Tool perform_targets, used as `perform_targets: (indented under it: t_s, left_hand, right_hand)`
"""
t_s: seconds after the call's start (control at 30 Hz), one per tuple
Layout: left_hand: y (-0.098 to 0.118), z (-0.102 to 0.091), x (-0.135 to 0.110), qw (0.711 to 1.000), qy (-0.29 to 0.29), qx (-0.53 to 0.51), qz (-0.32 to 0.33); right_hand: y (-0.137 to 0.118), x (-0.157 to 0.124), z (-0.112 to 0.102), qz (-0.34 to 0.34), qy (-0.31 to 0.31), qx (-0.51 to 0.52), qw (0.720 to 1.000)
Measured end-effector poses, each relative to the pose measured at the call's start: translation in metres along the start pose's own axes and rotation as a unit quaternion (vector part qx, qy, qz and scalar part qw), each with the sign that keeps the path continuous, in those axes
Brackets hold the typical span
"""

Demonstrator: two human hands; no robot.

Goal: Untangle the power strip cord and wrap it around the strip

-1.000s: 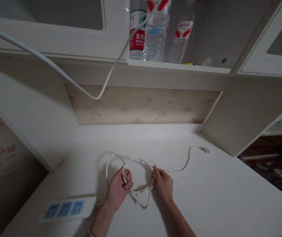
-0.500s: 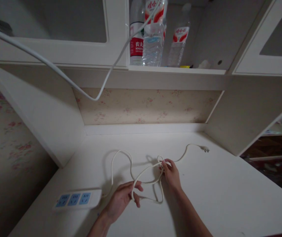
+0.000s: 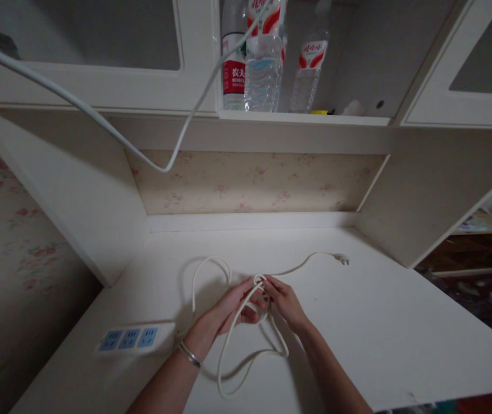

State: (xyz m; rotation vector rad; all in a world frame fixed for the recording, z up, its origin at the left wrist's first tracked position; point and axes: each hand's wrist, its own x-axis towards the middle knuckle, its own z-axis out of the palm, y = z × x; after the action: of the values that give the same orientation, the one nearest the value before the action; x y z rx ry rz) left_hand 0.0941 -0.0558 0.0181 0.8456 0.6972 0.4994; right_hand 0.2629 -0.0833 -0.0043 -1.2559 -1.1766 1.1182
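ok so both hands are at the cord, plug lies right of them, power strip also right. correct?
Wrong side for the power strip: the head view shows it left of the left hand and right hand. Both at the cord, plug to their right: correct.

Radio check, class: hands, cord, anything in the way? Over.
Right hand pinching cord; left hand close beside, grip unclear. Cord in loose loops, plug out on desk, right side. Power strip off left, clear of both hands.
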Motion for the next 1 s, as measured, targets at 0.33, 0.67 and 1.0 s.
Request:
perform_targets:
  t_s: [0.33, 0.67, 1.0]
  left_hand:
    - [-0.009, -0.013, 0.001, 0.992, 0.074, 0.004, 0.107]
    - [-0.006, -0.025, -0.043, 0.938, 0.227, -0.122, 0.229]
    - [-0.009, -0.032, -0.061, 0.844, 0.288, -0.253, 0.375]
  right_hand:
    - [0.023, 0.015, -0.028, 0.020, 0.124, -0.189, 0.974]
    - [0.005, 0.014, -0.047, 0.014, 0.176, -0.590, 0.788]
    - [0.007, 0.025, -0.074, -0.014, 0.140, -0.707, 0.694]
